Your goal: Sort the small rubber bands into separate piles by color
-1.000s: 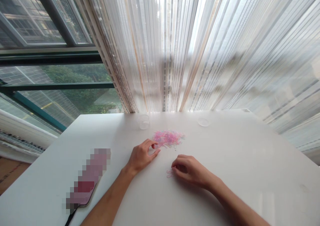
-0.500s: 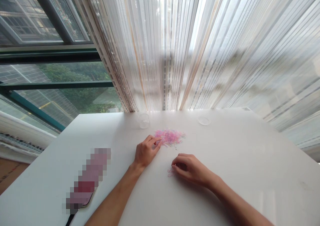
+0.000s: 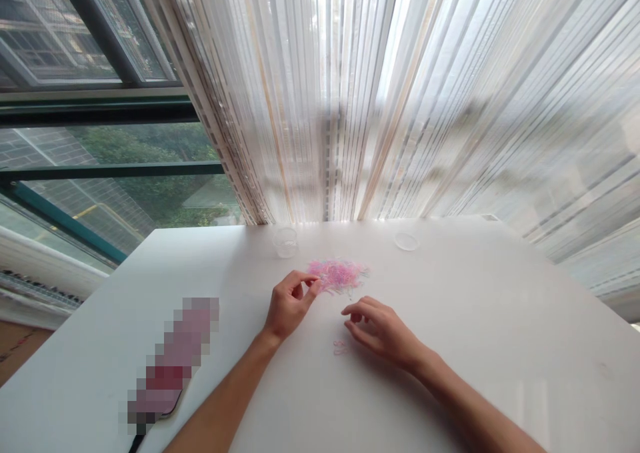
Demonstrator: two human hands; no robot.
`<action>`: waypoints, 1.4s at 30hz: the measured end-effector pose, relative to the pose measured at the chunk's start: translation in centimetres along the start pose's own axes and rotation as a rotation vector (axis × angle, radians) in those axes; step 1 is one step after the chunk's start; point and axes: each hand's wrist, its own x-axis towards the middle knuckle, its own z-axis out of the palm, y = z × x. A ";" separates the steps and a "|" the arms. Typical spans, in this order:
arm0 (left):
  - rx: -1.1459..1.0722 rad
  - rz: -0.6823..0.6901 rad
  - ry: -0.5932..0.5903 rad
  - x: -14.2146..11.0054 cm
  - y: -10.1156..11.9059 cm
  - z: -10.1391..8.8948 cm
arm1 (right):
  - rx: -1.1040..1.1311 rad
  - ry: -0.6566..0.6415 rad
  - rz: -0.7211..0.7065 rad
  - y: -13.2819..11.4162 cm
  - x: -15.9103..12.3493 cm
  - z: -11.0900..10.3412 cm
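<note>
A loose pile of thin pink, white and bluish loops (image 3: 340,275), which look like small elastic bands, lies in the middle of the table. At its left edge my left hand (image 3: 291,304) has thumb and forefinger pinched together; what is between the tips is too small to make out. My right hand (image 3: 383,329) hovers nearer to me, thumb and fingers apart, holding nothing visible. Beside its thumb, a few pink loops (image 3: 340,348) lie on the table in a small group, set off from the pile.
Toward the back of the white table (image 3: 490,373) stand a clear round tub (image 3: 286,243) and, further right, a clear round lid (image 3: 407,241). A blurred-out phone-like object (image 3: 173,363) with a black cable lies at left. Striped curtains (image 3: 340,106) hang behind the table.
My right hand has lifted off the small group of loops and moved slightly away, its fingers opening and uncovering them. My left fingertips have pinched together and drawn slightly back at the pile's edge.
</note>
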 end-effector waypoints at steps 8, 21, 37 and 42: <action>-0.475 -0.411 -0.196 -1.2 2.6 0.9 | 0.057 0.287 -0.044 -0.3 0.1 -0.1; -0.516 -0.380 -0.364 -2.2 2.3 1.7 | 0.055 0.321 -0.103 -1.0 0.0 0.4; -0.137 -0.173 -0.415 -1.9 1.4 0.4 | 0.079 0.213 -0.027 -0.7 0.0 0.1; -0.105 -0.171 -0.429 -1.9 1.5 0.1 | 0.076 0.164 -0.016 -0.7 0.0 0.0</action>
